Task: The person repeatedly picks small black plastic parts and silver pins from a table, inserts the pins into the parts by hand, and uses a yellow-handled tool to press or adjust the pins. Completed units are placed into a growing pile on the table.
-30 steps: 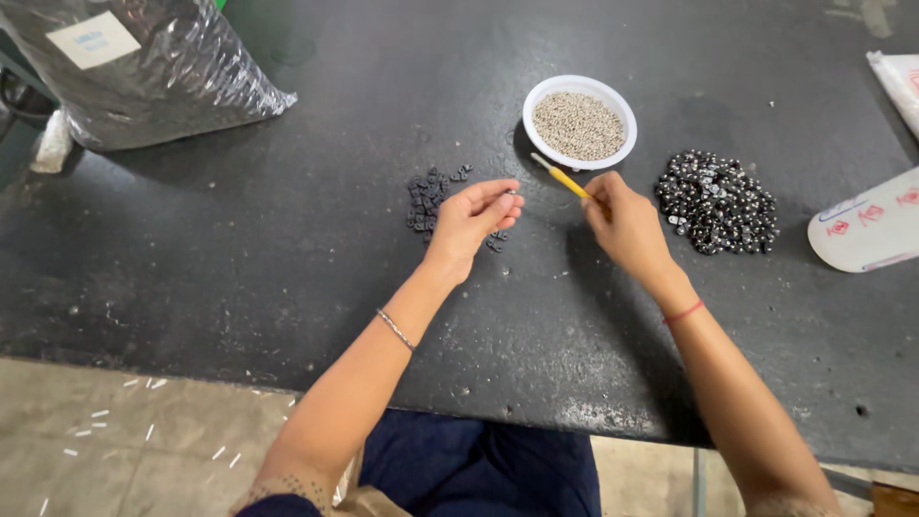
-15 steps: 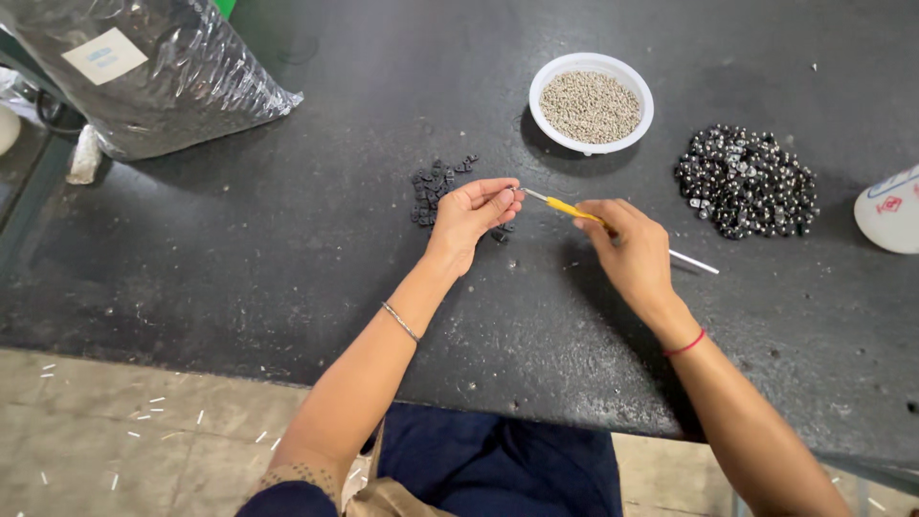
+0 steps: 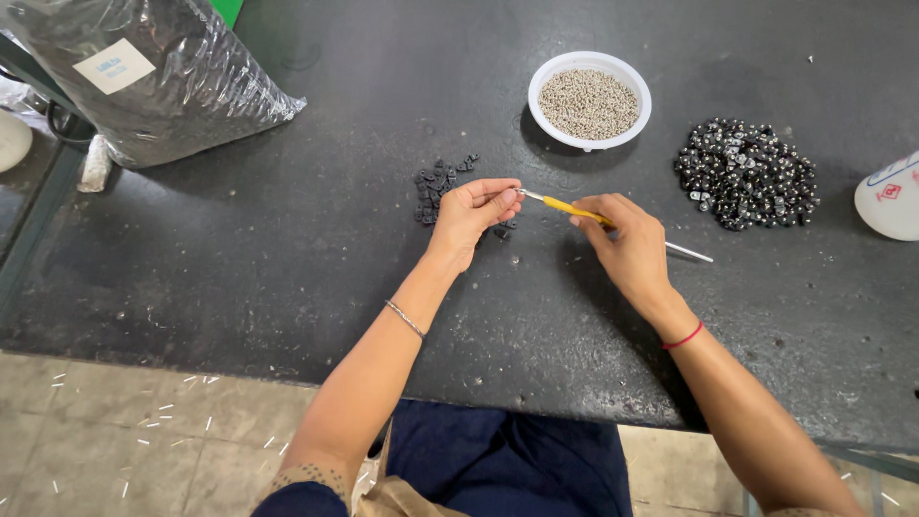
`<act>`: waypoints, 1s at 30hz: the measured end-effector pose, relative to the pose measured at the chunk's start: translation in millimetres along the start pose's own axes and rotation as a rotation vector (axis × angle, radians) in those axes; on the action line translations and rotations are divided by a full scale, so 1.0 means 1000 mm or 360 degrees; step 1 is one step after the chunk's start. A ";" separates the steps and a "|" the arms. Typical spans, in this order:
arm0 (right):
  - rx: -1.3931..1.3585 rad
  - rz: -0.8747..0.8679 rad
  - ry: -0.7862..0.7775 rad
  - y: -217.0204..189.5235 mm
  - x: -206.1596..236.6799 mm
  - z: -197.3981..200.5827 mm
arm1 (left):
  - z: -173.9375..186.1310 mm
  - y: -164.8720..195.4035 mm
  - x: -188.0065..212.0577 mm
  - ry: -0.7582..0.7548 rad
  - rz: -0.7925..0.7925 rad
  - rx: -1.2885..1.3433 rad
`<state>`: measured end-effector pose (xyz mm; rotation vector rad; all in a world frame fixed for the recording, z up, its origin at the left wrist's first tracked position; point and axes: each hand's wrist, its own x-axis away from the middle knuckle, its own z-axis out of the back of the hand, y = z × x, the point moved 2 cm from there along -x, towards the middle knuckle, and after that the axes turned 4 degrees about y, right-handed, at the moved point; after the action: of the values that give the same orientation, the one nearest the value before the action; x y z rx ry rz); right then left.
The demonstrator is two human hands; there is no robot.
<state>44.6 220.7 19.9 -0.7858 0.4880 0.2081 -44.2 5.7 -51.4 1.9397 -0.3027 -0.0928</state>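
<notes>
Lying far left of the left hand (image 3: 476, 209) is one clear bag (image 3: 153, 72) with one white rectangular label, while that hand pinches a small dark piece beside its heap (image 3: 436, 187), and the right hand (image 3: 627, 244) grips one yellow-handled tool (image 3: 574, 208) below one white bowl (image 3: 591, 99).

A small workshop: worn black workbench (image 3: 239, 268), heaped black parts (image 3: 747, 174), bagged stock (image 3: 144, 77).

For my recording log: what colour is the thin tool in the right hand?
Yellow in the middle, with a metal tip and a white rear end; the tool shows in the head view.
</notes>
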 end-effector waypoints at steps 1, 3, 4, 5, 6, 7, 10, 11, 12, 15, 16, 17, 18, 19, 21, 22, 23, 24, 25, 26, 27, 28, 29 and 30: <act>0.0017 -0.0012 -0.0010 0.000 0.000 0.000 | 0.000 0.000 -0.001 -0.0001 -0.0003 -0.0004; 0.0038 -0.0021 -0.0021 -0.001 0.001 0.000 | 0.001 -0.001 0.000 -0.0002 -0.0003 -0.0012; 0.0042 -0.0015 -0.0018 -0.002 0.001 0.001 | 0.001 -0.001 0.000 -0.0005 -0.0004 -0.0011; 0.0046 -0.0009 -0.0016 -0.002 0.001 0.000 | 0.002 -0.001 0.000 -0.0008 -0.0006 -0.0012; 0.0053 0.0006 -0.0001 -0.003 0.000 0.001 | 0.002 0.000 -0.001 -0.0010 -0.0009 -0.0012; 0.0060 0.0021 0.0012 -0.003 0.001 0.001 | 0.002 0.000 -0.001 -0.0010 -0.0006 -0.0009; 0.0053 0.0030 0.0021 -0.003 0.001 0.001 | 0.003 0.001 -0.001 -0.0013 -0.0004 -0.0002; 0.0047 0.0026 0.0019 -0.003 0.001 0.001 | 0.003 0.001 -0.001 -0.0018 -0.0009 -0.0001; 0.0058 0.0024 0.0024 -0.003 0.001 0.001 | 0.002 0.001 0.000 -0.0023 -0.0013 0.0000; 0.0085 0.0037 0.0038 -0.003 0.001 0.002 | 0.003 0.001 -0.001 -0.0014 -0.0017 -0.0053; 0.0092 0.0054 0.0042 -0.004 0.001 0.002 | 0.003 0.000 -0.001 -0.0022 -0.0033 -0.0083; 0.0100 0.0071 0.0046 -0.004 0.001 0.003 | 0.003 0.000 0.000 -0.0030 -0.0049 -0.0112; 0.0107 0.0080 0.0040 -0.005 0.001 0.002 | 0.003 0.000 0.000 -0.0039 -0.0066 -0.0141; 0.0114 0.0089 0.0035 -0.006 0.002 0.002 | 0.002 -0.002 0.000 -0.0053 -0.0063 -0.0138; 0.0136 0.0097 0.0037 -0.007 0.003 0.002 | -0.001 -0.004 0.001 -0.0082 -0.0054 -0.0132; 0.0148 0.0096 0.0045 -0.008 0.003 0.003 | -0.001 -0.004 0.001 -0.0072 -0.0050 -0.0121; 0.0160 0.0097 0.0055 -0.008 0.003 0.003 | -0.001 -0.004 0.000 -0.0062 -0.0048 -0.0112; 0.0152 0.0093 0.0072 -0.007 0.003 0.004 | -0.001 -0.003 0.000 -0.0049 -0.0046 -0.0100; 0.0144 0.0090 0.0086 -0.006 0.002 0.005 | 0.000 -0.002 0.000 -0.0042 -0.0045 -0.0092; 0.0136 0.0087 0.0098 -0.005 0.002 0.006 | 0.001 0.000 -0.001 -0.0033 -0.0044 -0.0083; 0.0122 0.0087 0.0091 -0.005 0.001 0.006 | 0.002 0.001 -0.001 -0.0025 -0.0044 -0.0074; 0.0109 0.0086 0.0085 -0.004 0.001 0.006 | 0.002 0.001 0.000 -0.0029 -0.0038 -0.0063; 0.0096 0.0083 0.0078 -0.003 0.001 0.006 | 0.002 0.002 0.000 -0.0034 -0.0030 -0.0052; 0.0115 0.0086 0.0072 -0.003 0.001 0.005 | 0.002 0.002 0.000 -0.0038 -0.0023 -0.0042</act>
<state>48.4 222.5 24.1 -0.7086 0.5569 0.2224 -44.9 3.3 -50.0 1.9161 -0.3020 -0.1288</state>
